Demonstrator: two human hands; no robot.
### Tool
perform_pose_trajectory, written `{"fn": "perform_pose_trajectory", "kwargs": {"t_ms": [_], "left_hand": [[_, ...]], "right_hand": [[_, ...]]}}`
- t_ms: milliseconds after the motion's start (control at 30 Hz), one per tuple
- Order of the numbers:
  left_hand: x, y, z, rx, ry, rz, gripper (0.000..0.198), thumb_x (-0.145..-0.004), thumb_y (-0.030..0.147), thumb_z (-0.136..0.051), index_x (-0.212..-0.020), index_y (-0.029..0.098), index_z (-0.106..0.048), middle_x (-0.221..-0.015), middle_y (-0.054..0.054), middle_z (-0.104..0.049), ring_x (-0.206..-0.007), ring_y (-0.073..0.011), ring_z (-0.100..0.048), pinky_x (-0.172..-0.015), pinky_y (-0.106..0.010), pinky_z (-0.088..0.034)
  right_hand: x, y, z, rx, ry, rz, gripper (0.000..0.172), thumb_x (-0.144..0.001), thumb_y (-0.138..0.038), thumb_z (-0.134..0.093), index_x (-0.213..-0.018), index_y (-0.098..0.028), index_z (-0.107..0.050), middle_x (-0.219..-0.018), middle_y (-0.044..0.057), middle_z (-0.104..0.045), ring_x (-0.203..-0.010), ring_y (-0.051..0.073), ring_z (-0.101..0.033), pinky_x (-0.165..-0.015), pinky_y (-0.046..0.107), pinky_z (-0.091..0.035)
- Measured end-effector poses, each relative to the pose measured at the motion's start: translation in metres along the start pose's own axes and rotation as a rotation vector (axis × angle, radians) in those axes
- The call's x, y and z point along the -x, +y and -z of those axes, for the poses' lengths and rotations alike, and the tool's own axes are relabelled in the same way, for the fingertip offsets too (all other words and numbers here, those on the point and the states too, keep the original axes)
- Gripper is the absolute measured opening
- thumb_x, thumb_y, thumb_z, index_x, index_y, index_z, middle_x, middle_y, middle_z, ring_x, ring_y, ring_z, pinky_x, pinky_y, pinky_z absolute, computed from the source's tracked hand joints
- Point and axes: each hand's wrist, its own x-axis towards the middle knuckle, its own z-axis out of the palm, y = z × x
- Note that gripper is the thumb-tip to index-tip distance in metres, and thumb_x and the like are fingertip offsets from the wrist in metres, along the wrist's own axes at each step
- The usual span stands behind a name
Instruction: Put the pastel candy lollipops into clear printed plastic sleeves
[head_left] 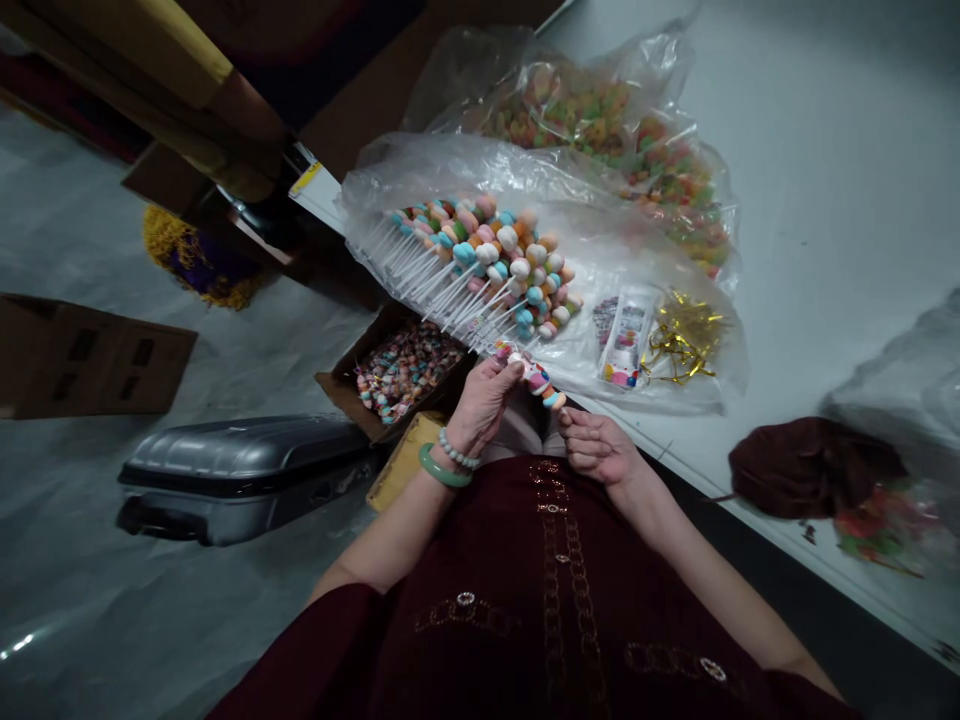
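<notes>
My left hand (486, 395), with a green bangle and a beaded bracelet at the wrist, pinches the upper end of a marshmallow stick (553, 399) in a printed clear wrapper. At its lower end, my right hand (596, 445) is closed with thumb and fingertips together, seemingly on the stick, which the fingers hide. Just beyond the hands, many colourful marshmallow sticks (487, 245) lie piled on clear plastic, their white sticks pointing left. Right of them are a stack of printed wrappers (624, 340) and a heap of gold twist ties (686, 335).
Bags of coloured candies (585, 110) lie farther back on the white table (817, 180). Below its left edge is an open cardboard box (405, 370) of wrapped sticks. A grey suitcase (247, 465) is on the floor. Another person's arm (244, 110) reaches in upper left. A dark cloth (810, 465) lies right.
</notes>
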Motion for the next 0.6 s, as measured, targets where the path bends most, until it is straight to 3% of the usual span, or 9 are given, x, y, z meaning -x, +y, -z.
{"fn": "perform_pose_trajectory", "kwargs": {"t_ms": [100,167,333,500,600], "left_hand": [[0.0,0.0,-0.001,-0.017,-0.011,-0.002,0.042,-0.059,0.04,-0.087,-0.082,0.011,-0.067,-0.073,-0.001,-0.065,-0.066,-0.0097,-0.059,-0.071,-0.024,-0.047],[0.0,0.0,0.0,-0.024,0.015,0.003,0.042,-0.061,0.044,-0.085,-0.078,0.011,-0.066,-0.071,-0.001,-0.065,-0.065,-0.01,-0.059,-0.069,-0.024,-0.048],[0.0,0.003,0.002,0.042,0.057,0.042,0.042,-0.064,0.045,-0.083,-0.087,0.014,-0.066,-0.079,-0.002,-0.069,-0.07,-0.012,-0.064,-0.072,-0.027,-0.052],[0.0,0.003,-0.004,0.037,0.036,0.033,0.047,-0.058,0.03,-0.089,-0.095,0.015,-0.065,-0.081,-0.002,-0.069,-0.076,-0.0157,-0.069,-0.071,-0.026,-0.053],[0.003,-0.003,-0.011,0.056,0.065,0.016,0.044,-0.059,0.03,-0.088,-0.093,0.015,-0.064,-0.078,0.0,-0.068,-0.075,-0.0157,-0.07,-0.069,-0.025,-0.053]], "right_hand": [[-0.004,0.002,-0.011,0.046,0.02,0.015,0.015,-0.093,-0.021,-0.048,-0.079,-0.017,-0.052,-0.042,-0.015,-0.024,-0.029,0.002,-0.004,-0.031,0.012,-0.016],[-0.005,0.003,-0.019,0.139,0.08,0.114,0.011,-0.086,-0.023,-0.058,-0.079,-0.017,-0.054,-0.043,-0.015,-0.027,-0.03,0.002,-0.008,-0.032,0.012,-0.016],[-0.005,0.009,-0.03,0.466,0.387,0.423,0.018,-0.072,-0.03,-0.071,-0.074,-0.017,-0.059,-0.044,-0.012,-0.032,-0.035,0.002,-0.017,-0.034,0.016,-0.012],[-0.003,0.019,-0.034,1.15,0.71,0.801,0.015,-0.079,-0.033,-0.061,-0.071,-0.019,-0.063,-0.055,-0.004,-0.052,-0.048,0.009,-0.041,-0.049,0.023,-0.033],[-0.002,0.026,-0.034,1.611,0.857,1.018,0.017,-0.084,-0.027,-0.054,-0.073,-0.02,-0.065,-0.064,0.001,-0.062,-0.058,0.013,-0.051,-0.059,0.026,-0.037]]}}
